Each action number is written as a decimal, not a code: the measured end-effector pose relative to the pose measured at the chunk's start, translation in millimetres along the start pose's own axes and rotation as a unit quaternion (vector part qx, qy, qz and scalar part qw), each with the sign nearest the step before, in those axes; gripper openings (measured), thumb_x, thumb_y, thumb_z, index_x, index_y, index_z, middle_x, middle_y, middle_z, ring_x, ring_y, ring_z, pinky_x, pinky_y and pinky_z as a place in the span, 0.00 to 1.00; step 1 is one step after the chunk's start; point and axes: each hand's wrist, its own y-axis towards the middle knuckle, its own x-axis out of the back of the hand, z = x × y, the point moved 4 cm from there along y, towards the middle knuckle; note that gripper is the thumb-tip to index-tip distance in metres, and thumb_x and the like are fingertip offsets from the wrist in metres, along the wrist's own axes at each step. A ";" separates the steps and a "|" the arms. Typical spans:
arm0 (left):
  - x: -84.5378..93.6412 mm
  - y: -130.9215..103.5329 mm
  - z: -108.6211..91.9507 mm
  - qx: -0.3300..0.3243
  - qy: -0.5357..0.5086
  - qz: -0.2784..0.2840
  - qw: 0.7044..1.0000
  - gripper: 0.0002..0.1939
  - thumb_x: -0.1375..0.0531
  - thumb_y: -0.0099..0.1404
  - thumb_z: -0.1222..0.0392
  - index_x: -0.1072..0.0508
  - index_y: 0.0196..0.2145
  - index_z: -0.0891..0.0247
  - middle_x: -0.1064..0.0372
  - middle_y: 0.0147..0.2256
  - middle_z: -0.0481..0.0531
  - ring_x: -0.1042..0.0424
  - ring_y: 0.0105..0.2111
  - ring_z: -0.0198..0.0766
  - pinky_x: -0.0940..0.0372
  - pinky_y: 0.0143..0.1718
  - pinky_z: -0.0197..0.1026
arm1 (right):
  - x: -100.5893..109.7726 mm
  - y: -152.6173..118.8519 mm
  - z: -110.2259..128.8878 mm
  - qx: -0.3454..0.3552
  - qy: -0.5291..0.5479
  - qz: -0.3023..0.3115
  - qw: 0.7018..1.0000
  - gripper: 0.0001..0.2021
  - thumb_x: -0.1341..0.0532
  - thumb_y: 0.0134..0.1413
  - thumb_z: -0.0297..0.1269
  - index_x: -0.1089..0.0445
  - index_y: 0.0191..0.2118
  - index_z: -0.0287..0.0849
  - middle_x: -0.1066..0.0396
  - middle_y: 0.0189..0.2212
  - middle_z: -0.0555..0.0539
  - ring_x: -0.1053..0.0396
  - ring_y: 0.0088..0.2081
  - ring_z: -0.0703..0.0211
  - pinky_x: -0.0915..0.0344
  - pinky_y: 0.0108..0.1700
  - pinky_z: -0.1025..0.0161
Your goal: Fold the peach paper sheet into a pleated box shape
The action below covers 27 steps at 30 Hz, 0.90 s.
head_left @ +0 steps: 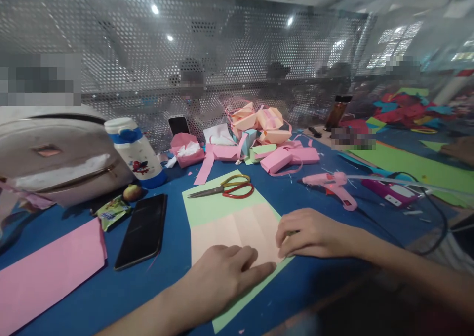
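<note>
A pale peach sheet [237, 227] with faint creases lies over a light green sheet [202, 208] on the blue table. My left hand [231, 272] rests on the lower part of the peach sheet, its thumb stretched to the right and its fingers apart. At the right edge of the sheets is my right hand [309, 233], its fingers curled at the paper's edge; whatever lies between them is hidden. Scissors [224, 189] with one yellow and one red handle lie across the top of the sheets, blades to the left.
To the left are a pink sheet [52, 272], a black phone [142, 231], a snack packet [112, 212], a bottle [135, 153] and a bag [62, 153]. Folded paper pieces [272, 126] are piled behind. A pink glue gun [333, 184] with its cord lies to the right.
</note>
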 end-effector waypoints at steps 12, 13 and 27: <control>-0.3 3.4 0.8 -0.004 -0.020 0.058 0.998 0.23 0.49 0.73 0.64 0.48 0.63 0.58 0.31 0.41 0.50 0.27 0.31 0.45 0.31 0.25 0.47 | -5.1 24.0 -15.3 -0.190 0.190 0.051 0.962 0.06 0.38 0.61 0.37 0.32 0.34 0.41 0.32 0.34 0.52 0.34 0.39 0.61 0.41 0.40 0.67; 0.0 3.1 0.3 -0.005 -0.019 0.058 0.998 0.23 0.49 0.73 0.64 0.48 0.63 0.59 0.31 0.41 0.51 0.27 0.31 0.45 0.31 0.25 0.47 | -6.1 24.7 -15.5 -0.200 0.178 0.048 0.962 0.06 0.38 0.61 0.36 0.33 0.33 0.41 0.33 0.34 0.52 0.34 0.38 0.62 0.42 0.39 0.67; 1.1 1.8 -0.3 -0.007 -0.017 0.049 0.999 0.21 0.52 0.74 0.65 0.48 0.63 0.61 0.31 0.42 0.51 0.28 0.33 0.43 0.33 0.27 0.45 | -21.3 27.8 -8.7 -0.180 -0.037 0.019 0.983 0.08 0.43 0.66 0.38 0.34 0.36 0.42 0.34 0.35 0.50 0.36 0.39 0.58 0.43 0.38 0.65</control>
